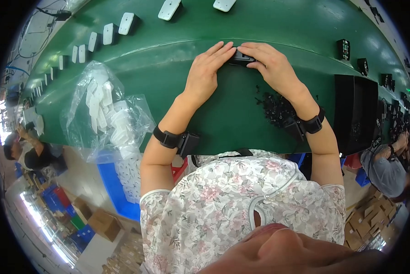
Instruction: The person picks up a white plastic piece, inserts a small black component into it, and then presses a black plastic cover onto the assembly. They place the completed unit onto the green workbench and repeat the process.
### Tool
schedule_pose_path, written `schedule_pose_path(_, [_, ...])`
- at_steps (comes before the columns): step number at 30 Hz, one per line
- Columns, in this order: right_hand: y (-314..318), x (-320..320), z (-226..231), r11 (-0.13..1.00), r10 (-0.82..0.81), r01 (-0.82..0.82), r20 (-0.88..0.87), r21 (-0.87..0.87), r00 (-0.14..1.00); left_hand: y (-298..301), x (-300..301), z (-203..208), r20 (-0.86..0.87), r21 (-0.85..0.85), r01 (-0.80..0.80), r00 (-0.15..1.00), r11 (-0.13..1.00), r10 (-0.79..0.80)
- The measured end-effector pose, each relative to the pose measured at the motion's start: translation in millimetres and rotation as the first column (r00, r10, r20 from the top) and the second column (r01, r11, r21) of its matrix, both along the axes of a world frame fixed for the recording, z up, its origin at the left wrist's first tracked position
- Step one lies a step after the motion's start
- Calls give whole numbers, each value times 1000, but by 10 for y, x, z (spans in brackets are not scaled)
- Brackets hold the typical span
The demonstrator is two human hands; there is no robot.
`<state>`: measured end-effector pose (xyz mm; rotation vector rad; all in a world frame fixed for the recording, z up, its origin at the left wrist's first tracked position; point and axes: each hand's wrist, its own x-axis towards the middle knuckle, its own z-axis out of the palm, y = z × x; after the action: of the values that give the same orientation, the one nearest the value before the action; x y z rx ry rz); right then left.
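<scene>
A small black plastic housing (242, 58) lies on the green work surface between my two hands, with part of it hidden under the fingers. From the left, my left hand (206, 69) grips its side, fingers close together and reaching over the edge. On the other side my right hand (273, 66) closes on it, the thumb at the near edge and the fingers along the top. A loose pile of small black parts, perhaps screws (276, 109), is scattered nearer to me, by my right forearm.
A clear plastic bag of white plates (106, 102) lies at left. White-topped units (126, 23) stand in a row along the far left. A black box (356, 114) is at right, with black housings (343, 49) beyond. A blue crate (118, 192) stands below the table; other people sit either side.
</scene>
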<state>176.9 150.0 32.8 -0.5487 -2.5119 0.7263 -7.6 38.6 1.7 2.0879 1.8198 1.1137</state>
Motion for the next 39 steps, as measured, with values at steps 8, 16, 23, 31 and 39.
schedule_pose_path(8, [-39,-21,-33,1000,-13,13,18,-4,1000,-47,66,60,-182,-27,-40,983,999,34])
schedule_pose_path(16, [-30,123,72,997,-51,53,41,-49,998,-26,288,157,-228,24,-64,971,998,68])
schedule_pose_path(23, [360,103,22,698,-29,-66,-120,-713,992,427,191,206,170,-224,-158,965,962,198])
schedule_pose_path(31, [445,292,80,832,-126,86,-36,-549,991,639,258,360,548,-431,112,821,895,161])
schedule_pose_path(39, [211,279,134,859,-511,500,-191,-107,838,1633,228,55,678,-442,118,693,889,245])
